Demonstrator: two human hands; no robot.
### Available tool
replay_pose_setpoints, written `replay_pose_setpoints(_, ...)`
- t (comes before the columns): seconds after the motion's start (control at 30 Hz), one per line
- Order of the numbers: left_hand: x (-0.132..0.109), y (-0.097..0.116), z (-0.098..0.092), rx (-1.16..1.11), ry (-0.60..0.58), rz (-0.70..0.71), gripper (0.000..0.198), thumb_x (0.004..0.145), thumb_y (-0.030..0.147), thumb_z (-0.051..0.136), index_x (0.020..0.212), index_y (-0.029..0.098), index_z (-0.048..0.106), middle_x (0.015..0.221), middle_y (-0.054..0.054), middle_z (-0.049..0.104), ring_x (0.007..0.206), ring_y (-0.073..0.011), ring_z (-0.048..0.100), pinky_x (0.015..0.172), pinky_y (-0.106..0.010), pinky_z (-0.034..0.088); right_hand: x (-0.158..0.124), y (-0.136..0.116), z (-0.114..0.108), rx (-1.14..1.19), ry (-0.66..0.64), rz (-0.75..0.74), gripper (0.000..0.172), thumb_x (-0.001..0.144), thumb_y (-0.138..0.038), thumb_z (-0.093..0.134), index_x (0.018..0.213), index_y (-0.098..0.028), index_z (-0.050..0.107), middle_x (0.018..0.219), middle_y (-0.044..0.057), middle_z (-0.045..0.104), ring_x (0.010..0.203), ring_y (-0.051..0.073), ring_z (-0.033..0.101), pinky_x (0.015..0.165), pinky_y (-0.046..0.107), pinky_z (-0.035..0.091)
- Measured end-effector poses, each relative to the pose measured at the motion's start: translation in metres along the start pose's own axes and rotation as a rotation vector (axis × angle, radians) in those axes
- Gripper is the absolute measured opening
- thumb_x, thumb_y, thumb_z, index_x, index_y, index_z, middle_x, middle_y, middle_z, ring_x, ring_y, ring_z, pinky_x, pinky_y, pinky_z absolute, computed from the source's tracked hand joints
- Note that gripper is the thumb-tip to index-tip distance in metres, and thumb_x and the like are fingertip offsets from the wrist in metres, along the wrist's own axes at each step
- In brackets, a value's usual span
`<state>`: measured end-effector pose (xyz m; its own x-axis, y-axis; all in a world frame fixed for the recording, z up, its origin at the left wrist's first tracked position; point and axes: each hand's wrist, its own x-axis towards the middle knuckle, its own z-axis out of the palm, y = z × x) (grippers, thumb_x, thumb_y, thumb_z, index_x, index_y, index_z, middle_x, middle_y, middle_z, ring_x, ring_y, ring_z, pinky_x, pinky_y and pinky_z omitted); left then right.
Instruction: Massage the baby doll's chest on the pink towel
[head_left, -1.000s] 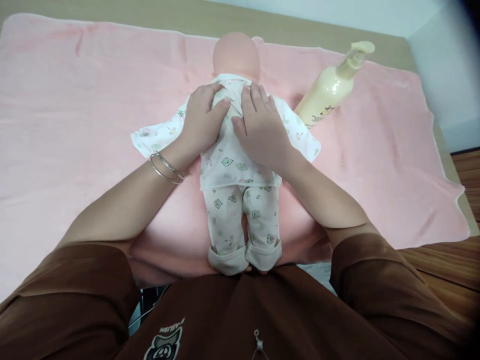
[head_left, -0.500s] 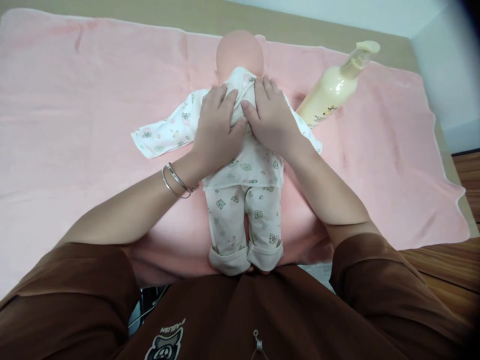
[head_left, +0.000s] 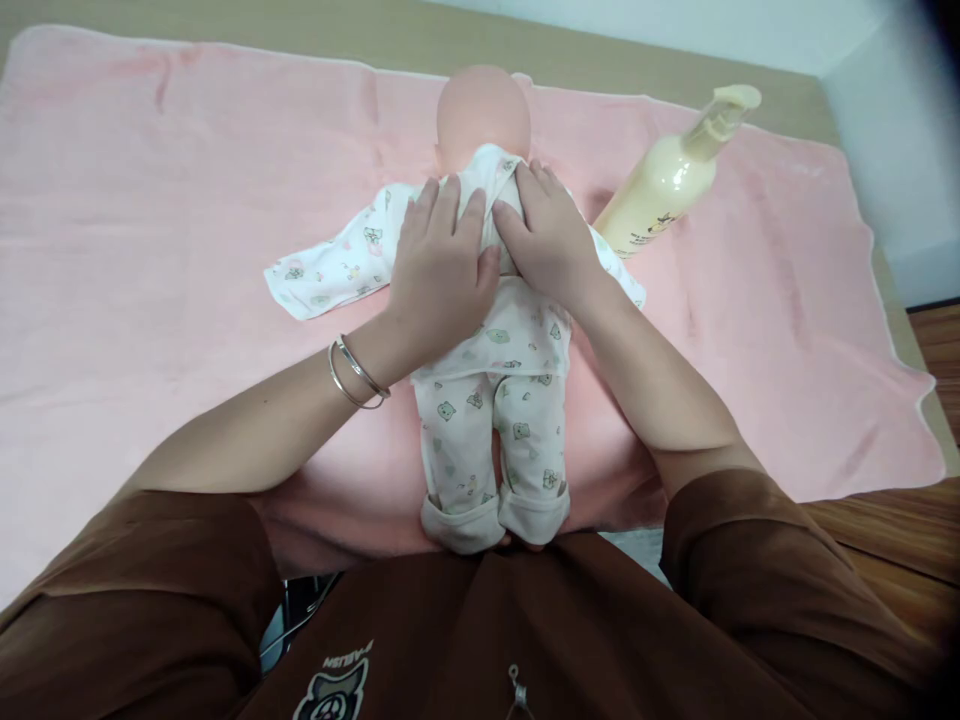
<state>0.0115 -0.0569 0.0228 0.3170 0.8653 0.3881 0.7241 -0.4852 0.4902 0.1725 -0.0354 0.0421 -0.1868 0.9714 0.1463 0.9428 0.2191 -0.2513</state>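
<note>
A baby doll (head_left: 484, 115) lies on a pink blanket, its bald head away from me and its feet close to my body. It wears a white printed top (head_left: 517, 325) and matching trousers (head_left: 457, 440) with turned-up cuffs. My left hand (head_left: 444, 270) rests flat on the left of the doll's chest area, fingers stretched and slightly spread. On the other side, my right hand (head_left: 553, 238) lies on the top near the shoulder, fingers extended, thumb pointing inward. The top's collar is bunched up against the head. One sleeve stretches out to the left; the other is mostly hidden by my right arm.
The pink blanket (head_left: 187, 200) covers most of the table (head_left: 315, 28). A pale yellow pump bottle (head_left: 664, 185) is on the blanket, right of the doll. A wall is behind, and brown wood (head_left: 885, 520) shows at lower right.
My left hand's fingers have straightened and spread on the doll's top, and the hand has shifted slightly. My right hand stays almost where it was. The whole view has moved a little.
</note>
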Motion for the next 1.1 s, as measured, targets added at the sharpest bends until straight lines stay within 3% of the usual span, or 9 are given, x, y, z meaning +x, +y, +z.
replay_pose_setpoints(0.1, 0.005, -0.001, 0.0, -0.045, 0.015, -0.009, 0.032, 0.091, 0.028, 0.048, 0.123, 0.022, 0.051, 0.133, -0.009, 0.048, 0.132, -0.028, 0.038, 0.117, -0.049, 0.031, -0.008, -0.006, -0.003, 0.017, -0.003, 0.01, 0.071, 0.096, -0.05, 0.02, 0.151, -0.006, 0.027, 0.156, 0.009, 0.029, 0.147, 0.026, 0.022, 0.123, 0.043, 0.023)
replay_pose_setpoints(0.23, 0.014, -0.01, -0.002, -0.093, 0.086, -0.061, 0.02, 0.091, 0.017, 0.04, 0.099, 0.029, 0.053, 0.104, -0.007, 0.058, 0.107, -0.0243, 0.053, 0.101, -0.043, 0.045, -0.037, -0.038, -0.015, -0.116, 0.002, -0.09, 0.061, 0.098, -0.034, 0.029, 0.15, -0.001, 0.029, 0.156, 0.017, 0.025, 0.147, 0.033, 0.021, 0.122, 0.049, 0.023)
replay_pose_setpoints(0.33, 0.016, -0.015, -0.004, -0.126, 0.063, -0.078, 0.018, 0.092, 0.023, 0.039, 0.094, 0.033, 0.054, 0.103, -0.006, 0.06, 0.105, -0.0254, 0.055, 0.098, -0.044, 0.046, -0.05, -0.053, -0.018, -0.159, 0.009, -0.106, 0.058, 0.097, -0.029, 0.033, 0.151, -0.006, 0.032, 0.157, 0.016, 0.022, 0.147, 0.035, 0.02, 0.122, 0.05, 0.024)
replay_pose_setpoints(0.5, 0.016, -0.016, -0.004, -0.123, 0.035, -0.127, 0.026, 0.097, 0.037, 0.032, 0.106, 0.034, 0.056, 0.112, -0.005, 0.061, 0.113, -0.0257, 0.055, 0.103, -0.046, 0.042, -0.046, -0.053, -0.014, -0.141, -0.007, -0.071, 0.063, 0.091, -0.026, 0.042, 0.151, -0.008, 0.031, 0.157, 0.014, 0.023, 0.147, 0.036, 0.018, 0.122, 0.051, 0.024)
replay_pose_setpoints(0.6, 0.011, -0.01, -0.002, -0.04, 0.061, -0.064, 0.03, 0.097, 0.031, 0.03, 0.115, 0.029, 0.054, 0.119, -0.007, 0.057, 0.119, -0.0251, 0.049, 0.106, -0.047, 0.04, -0.036, -0.043, -0.01, -0.092, 0.021, -0.019, 0.06, 0.094, -0.025, 0.036, 0.151, -0.01, 0.03, 0.157, 0.01, 0.025, 0.147, 0.033, 0.02, 0.121, 0.051, 0.025)
replay_pose_setpoints(0.77, -0.002, 0.005, -0.003, 0.037, 0.015, -0.006, 0.045, 0.093, 0.034, 0.039, 0.133, 0.016, 0.048, 0.145, -0.011, 0.04, 0.14, -0.0295, 0.03, 0.123, -0.048, 0.022, -0.009, -0.013, -0.001, 0.051, 0.071, 0.047, 0.055, 0.101, -0.043, 0.02, 0.145, -0.014, 0.038, 0.15, 0.007, 0.039, 0.141, 0.027, 0.032, 0.122, 0.047, 0.025)
replay_pose_setpoints(0.87, 0.0, 0.002, -0.003, -0.028, 0.048, 0.003, 0.04, 0.091, 0.034, 0.048, 0.128, 0.018, 0.053, 0.141, -0.011, 0.046, 0.138, -0.028, 0.035, 0.123, -0.044, 0.026, -0.006, -0.009, -0.001, 0.037, 0.046, 0.072, 0.059, 0.101, -0.045, 0.021, 0.144, -0.009, 0.038, 0.15, 0.012, 0.038, 0.143, 0.028, 0.03, 0.122, 0.048, 0.024)
replay_pose_setpoints(0.97, 0.011, -0.014, -0.003, -0.044, 0.09, -0.029, 0.025, 0.095, 0.032, 0.044, 0.114, 0.024, 0.057, 0.12, -0.009, 0.058, 0.12, -0.0262, 0.051, 0.108, -0.045, 0.042, -0.022, -0.027, -0.007, -0.081, 0.035, 0.028, 0.064, 0.101, -0.042, 0.028, 0.148, 0.001, 0.031, 0.153, 0.02, 0.03, 0.144, 0.034, 0.027, 0.12, 0.05, 0.025)
replay_pose_setpoints(1.1, 0.027, -0.034, 0.002, -0.058, 0.014, -0.128, 0.029, 0.101, 0.043, 0.031, 0.097, 0.028, 0.056, 0.103, -0.006, 0.062, 0.107, -0.0243, 0.055, 0.097, -0.048, 0.045, -0.046, -0.051, -0.014, -0.157, 0.047, -0.08, 0.065, 0.093, -0.034, 0.043, 0.15, -0.004, 0.031, 0.155, 0.016, 0.026, 0.145, 0.035, 0.024, 0.121, 0.05, 0.025)
